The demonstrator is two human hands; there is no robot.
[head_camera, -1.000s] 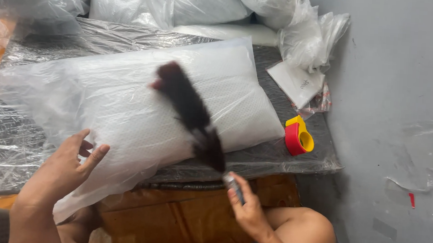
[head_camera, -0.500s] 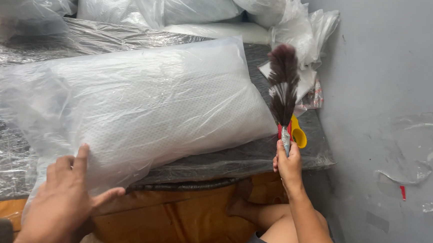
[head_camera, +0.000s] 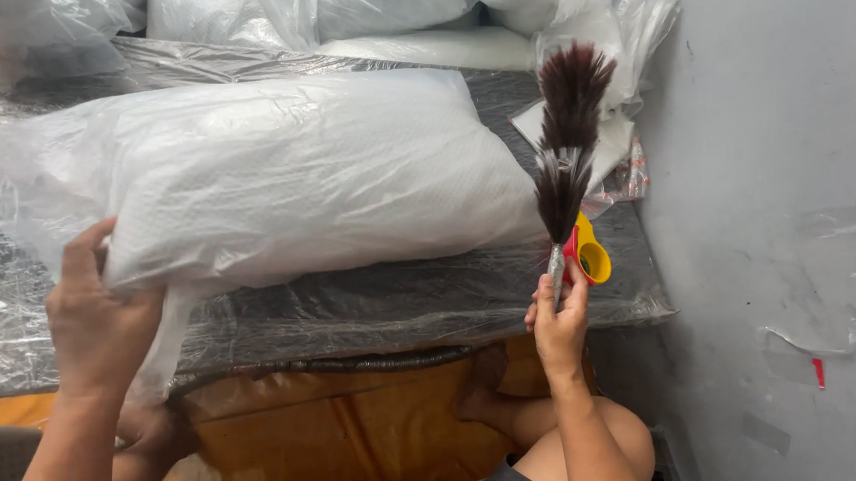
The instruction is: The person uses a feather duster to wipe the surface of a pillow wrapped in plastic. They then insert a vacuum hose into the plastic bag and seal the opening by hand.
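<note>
My right hand (head_camera: 558, 328) was closed on the handle of a dark feather duster (head_camera: 565, 145), held upright beside a red-and-yellow tape dispenser (head_camera: 586, 257). My left hand (head_camera: 98, 319) gripped the near corner of the plastic-wrapped pillow (head_camera: 293, 173), which lay across the plastic-covered table (head_camera: 385, 302).

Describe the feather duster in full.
The feather duster stands nearly upright, its dark brown-black plumes fanned out at the top and narrowing to a tighter bunch with pale streaks lower down. Below that runs a thin, silvery handle, gripped at the bottom by the right hand. It rises in front of the right end of the plastic-wrapped pillow, with a red and yellow tape dispenser just behind the handle.
</note>
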